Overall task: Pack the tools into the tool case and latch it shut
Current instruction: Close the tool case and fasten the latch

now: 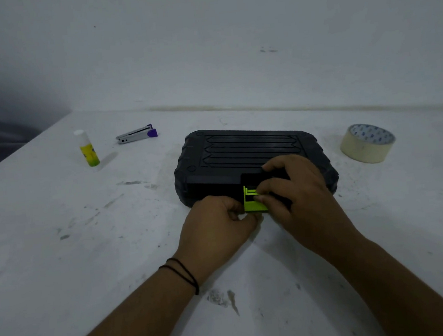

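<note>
A black ribbed tool case (240,152) lies flat on the white table (86,235) with its lid down. A lime-green latch (253,201) sticks out from the middle of its front edge, flipped outward. My left hand (217,222) has its fingers curled at the latch's left lower corner and pinches it. My right hand (295,190) lies over the case's front right part, with thumb and fingertips on the latch's right side. No loose tools are in view.
A glue stick (87,148) stands upright at the far left, and a grey and purple stapler (136,134) lies beside it. A roll of masking tape (366,143) sits right of the case. A white wall rises behind the table.
</note>
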